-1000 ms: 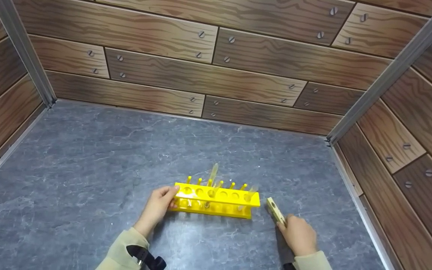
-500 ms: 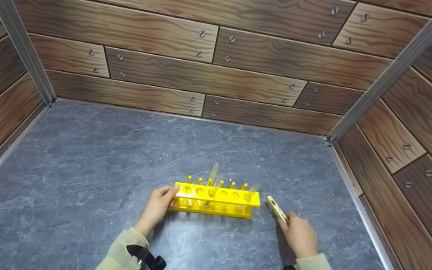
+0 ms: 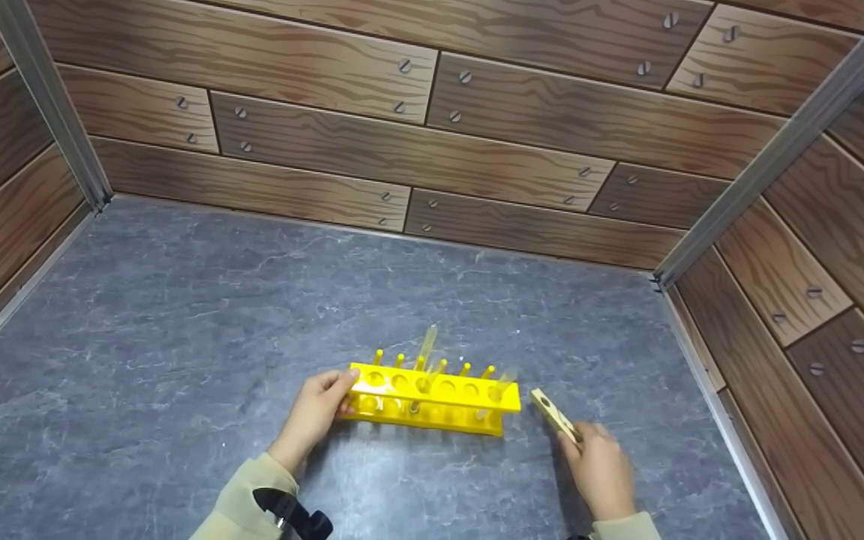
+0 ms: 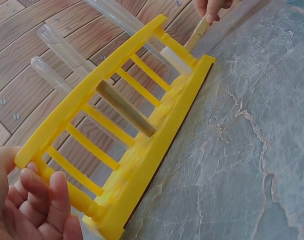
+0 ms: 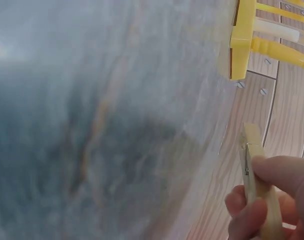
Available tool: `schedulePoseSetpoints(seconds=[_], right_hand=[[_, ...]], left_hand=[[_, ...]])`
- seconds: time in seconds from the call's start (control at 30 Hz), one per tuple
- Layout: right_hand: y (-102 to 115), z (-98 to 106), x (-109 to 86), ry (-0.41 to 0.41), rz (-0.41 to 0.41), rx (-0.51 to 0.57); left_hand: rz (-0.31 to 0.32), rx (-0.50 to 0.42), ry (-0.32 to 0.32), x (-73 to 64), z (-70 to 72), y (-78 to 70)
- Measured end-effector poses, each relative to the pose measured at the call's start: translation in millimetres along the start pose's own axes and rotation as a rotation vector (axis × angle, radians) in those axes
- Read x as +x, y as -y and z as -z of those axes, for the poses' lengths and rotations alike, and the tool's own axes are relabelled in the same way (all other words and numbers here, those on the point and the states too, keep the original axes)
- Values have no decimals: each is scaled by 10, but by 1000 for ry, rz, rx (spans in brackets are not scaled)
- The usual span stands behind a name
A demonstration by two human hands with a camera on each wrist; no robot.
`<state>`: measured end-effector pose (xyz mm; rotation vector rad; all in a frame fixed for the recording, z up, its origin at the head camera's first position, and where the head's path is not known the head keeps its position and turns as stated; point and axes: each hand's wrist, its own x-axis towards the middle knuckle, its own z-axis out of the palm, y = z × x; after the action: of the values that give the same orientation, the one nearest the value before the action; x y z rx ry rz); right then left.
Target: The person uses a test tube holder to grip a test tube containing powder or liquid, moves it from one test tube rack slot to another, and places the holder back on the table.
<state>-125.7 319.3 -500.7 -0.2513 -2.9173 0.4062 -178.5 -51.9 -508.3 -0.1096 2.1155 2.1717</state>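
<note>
My left hand [image 3: 316, 412] grips the left end of a yellow test tube rack [image 3: 436, 388], thumb on its top plate and fingers around the end post. A clear test tube with grey-brown contents [image 4: 126, 109] stands in a middle hole. In the far right hole is a tube with white contents [image 4: 176, 61] at its bottom. Behind the top plate, another clear tube [image 3: 428, 343] sits at a peg. My right hand [image 3: 603, 469] holds a wooden test tube holder [image 3: 556, 416] with a metal spring, its tip just right of the rack and apart from it.
The rack stands on a grey marbled tabletop [image 3: 252, 300]. Wood-patterned panels [image 3: 327, 142] wall in the back and both sides, with metal corner posts [image 3: 777, 142]. Dark straps with a device [image 3: 293, 514] sit at the wrists.
The wooden test tube holder has turned slightly, its tip shifting a little left and away from me toward the rack. The rack and my left hand have stayed in place.
</note>
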Motion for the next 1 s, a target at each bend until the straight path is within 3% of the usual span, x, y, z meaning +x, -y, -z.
schedulePoseSetpoints(seconds=[0.37,0.53,0.7,1.0], right_hand=[[39,45,-31,4,5,93],[58,87,-44,-13,25,108],[83,135,-52,-57,58,108],[102,212,-92,-120,116,103]], left_hand=[[8,-15,7,-1,2,-19],[15,-33,22,-60,6,-131],[7,-14,6,3,5,-8],[12,-2,6,4,5,-5]])
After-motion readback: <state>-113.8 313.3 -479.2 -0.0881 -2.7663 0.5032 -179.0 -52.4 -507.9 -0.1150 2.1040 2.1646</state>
